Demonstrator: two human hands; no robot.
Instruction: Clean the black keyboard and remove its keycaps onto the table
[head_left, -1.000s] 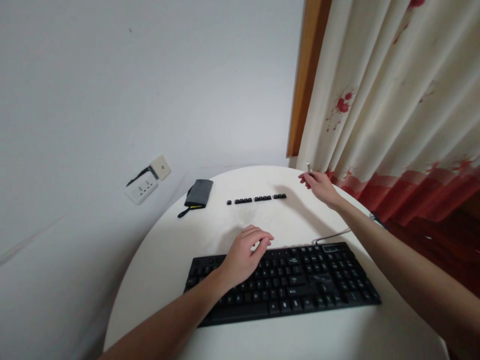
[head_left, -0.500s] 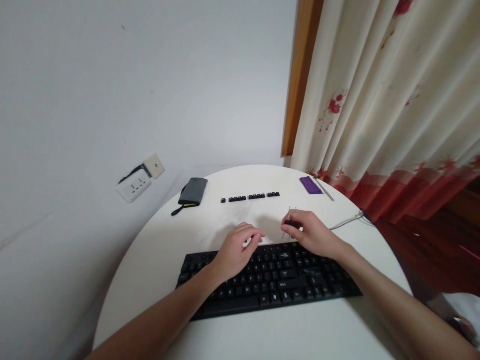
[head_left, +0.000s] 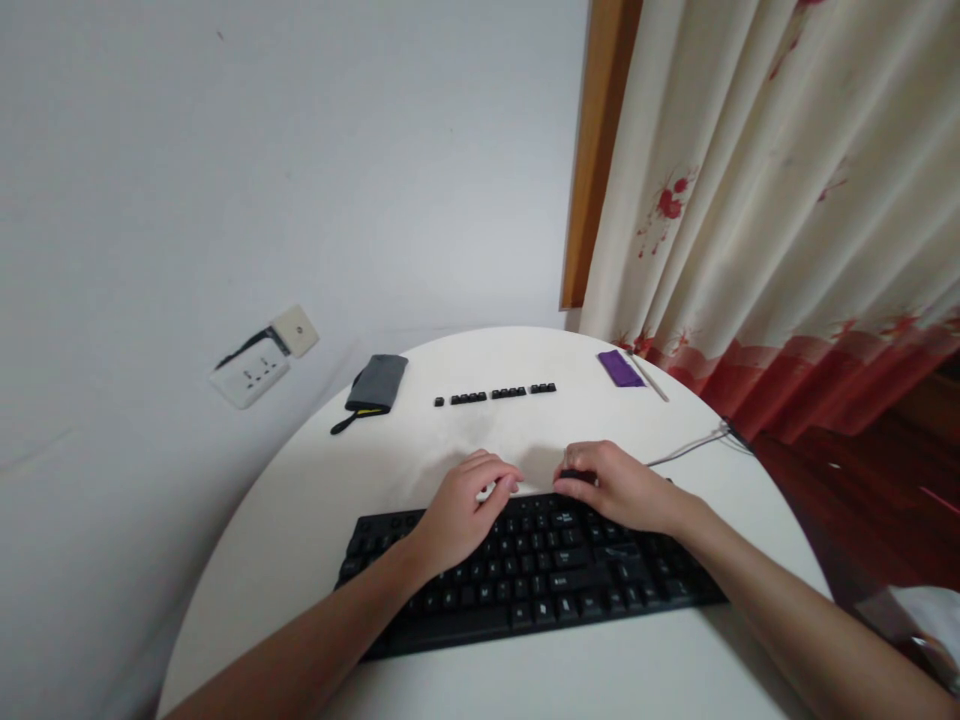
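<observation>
A black full-size keyboard (head_left: 525,580) lies in front of me, partly covered by my forearms. My left hand (head_left: 469,505) rests over its upper middle edge, fingers loosely extended and holding nothing. At the upper right of the keyboard, my right hand (head_left: 611,485) is closed around the black handle of a keycap puller (head_left: 577,476). Its thin wire ends are mostly hidden by the fingers and the dark keys. Beyond the hands, several black keycaps (head_left: 508,392) stand in a row of small groups, with a single keycap (head_left: 439,402) apart at the left end.
A grey pouch (head_left: 377,382) with a black strap lies at the white table's (head_left: 495,345) far left. On the far right are a purple cloth (head_left: 620,368) and a slim pale stick (head_left: 651,380). A cable (head_left: 690,448) runs off the right edge. Wall and curtain border the table.
My right hand has lowered with the keycap puller onto the keyboard's upper right edge. My left hand stays nearly in place. The whole view has shifted slightly.
</observation>
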